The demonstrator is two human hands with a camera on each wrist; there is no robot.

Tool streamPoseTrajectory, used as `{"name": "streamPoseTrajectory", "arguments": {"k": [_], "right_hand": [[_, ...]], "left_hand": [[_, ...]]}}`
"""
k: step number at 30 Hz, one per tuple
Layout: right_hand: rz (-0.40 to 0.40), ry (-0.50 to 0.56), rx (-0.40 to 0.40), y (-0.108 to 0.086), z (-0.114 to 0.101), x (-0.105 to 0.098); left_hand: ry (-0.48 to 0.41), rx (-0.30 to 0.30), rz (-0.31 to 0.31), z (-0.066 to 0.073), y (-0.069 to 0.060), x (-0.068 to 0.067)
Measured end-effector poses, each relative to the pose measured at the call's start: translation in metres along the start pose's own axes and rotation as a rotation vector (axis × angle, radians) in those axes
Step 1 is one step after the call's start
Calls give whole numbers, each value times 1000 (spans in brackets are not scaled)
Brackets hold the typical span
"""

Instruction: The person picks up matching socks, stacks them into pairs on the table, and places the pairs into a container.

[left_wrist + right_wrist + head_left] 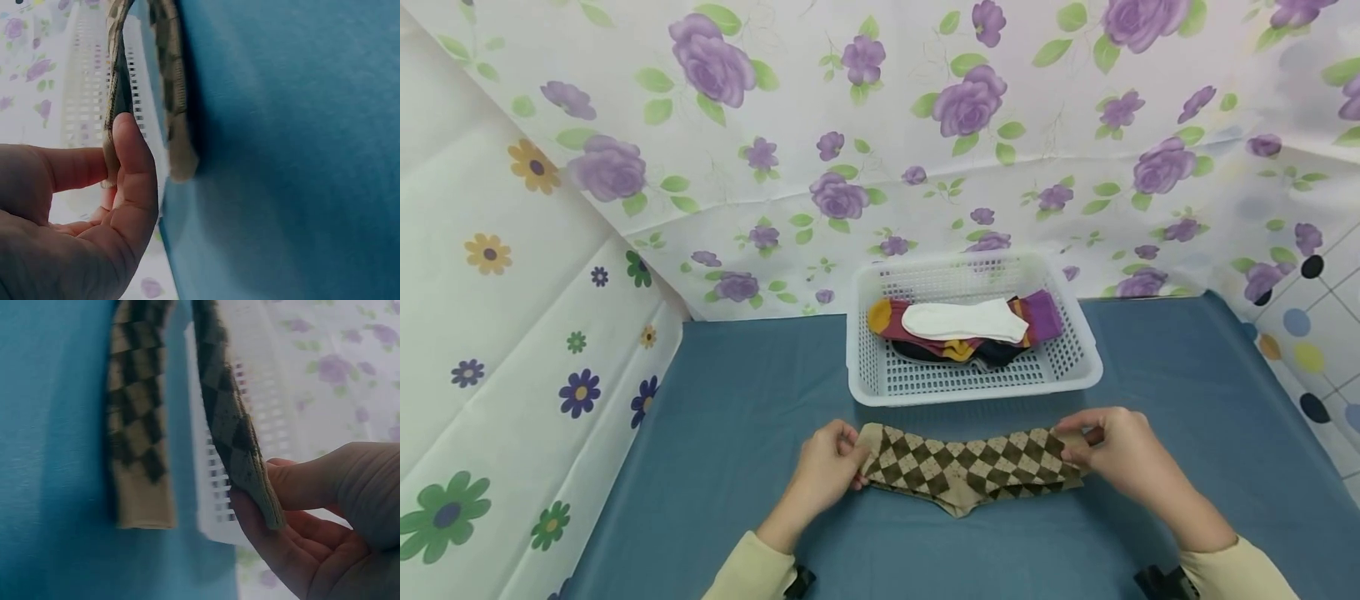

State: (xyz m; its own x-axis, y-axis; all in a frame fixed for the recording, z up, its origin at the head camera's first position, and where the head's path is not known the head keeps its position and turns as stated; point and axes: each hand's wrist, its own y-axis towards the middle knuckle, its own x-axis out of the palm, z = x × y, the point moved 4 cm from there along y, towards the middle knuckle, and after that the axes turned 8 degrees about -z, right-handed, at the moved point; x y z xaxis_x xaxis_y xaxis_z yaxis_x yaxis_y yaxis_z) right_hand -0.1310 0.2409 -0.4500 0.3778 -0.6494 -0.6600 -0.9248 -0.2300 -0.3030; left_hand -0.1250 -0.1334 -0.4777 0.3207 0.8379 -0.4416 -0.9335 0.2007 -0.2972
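An argyle sock (955, 462) in beige and dark brown is stretched sideways between my two hands, in front of the basket. My left hand (827, 462) pinches its left end between thumb and fingers. At the other end, my right hand (1116, 454) pinches the beige cuff. A second, matching sock (139, 425) lies on the blue cloth just below the held one; its rounded beige toe (182, 156) shows in the left wrist view. In the head view the upper sock covers most of the lower one, and a beige heel points toward me.
A white perforated basket (973, 398) stands behind the hands on the blue cloth (752, 375). Inside lie a white sock (962, 320) and several coloured and dark socks. Flowered sheets (760, 225) hang behind and at the left; dotted tile-patterned sheeting (1311, 333) borders the right.
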Motion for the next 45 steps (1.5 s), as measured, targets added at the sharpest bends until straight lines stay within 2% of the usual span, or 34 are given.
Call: {"name": "streamPoseTrajectory", "arguments": {"k": [6, 12, 15, 20, 25, 29, 33, 36, 41, 43, 45], "right_hand": [[7, -27, -12, 8, 6, 10], [12, -79, -48, 10, 8, 12], [-8, -95, -73, 11, 9, 16], [-6, -156, -146, 14, 14, 26], [33, -198, -187, 16, 21, 32], [45, -186, -181, 17, 26, 35], [47, -189, -171, 15, 28, 38], [85, -242, -209, 12, 23, 37], [172, -309, -255, 3, 4, 37], [205, -314, -257, 1, -7, 40], [230, -311, -250, 0, -17, 46]], "left_hand": [[-78, 3, -33, -6, 2, 5], [-231, 2, -60, -4, 3, 4], [-244, -9, -51, -7, 5, 4], [-113, -26, 18, -19, 7, 6], [41, -9, 116, -24, 6, 6], [72, 5, 157, -25, 6, 6], [92, 24, 166, -25, 5, 7], [184, 51, 215, -21, 2, 8], [449, 154, 343, 1, -9, 15], [520, 206, 356, 10, -13, 20], [565, 234, 345, 16, -14, 25]]}}
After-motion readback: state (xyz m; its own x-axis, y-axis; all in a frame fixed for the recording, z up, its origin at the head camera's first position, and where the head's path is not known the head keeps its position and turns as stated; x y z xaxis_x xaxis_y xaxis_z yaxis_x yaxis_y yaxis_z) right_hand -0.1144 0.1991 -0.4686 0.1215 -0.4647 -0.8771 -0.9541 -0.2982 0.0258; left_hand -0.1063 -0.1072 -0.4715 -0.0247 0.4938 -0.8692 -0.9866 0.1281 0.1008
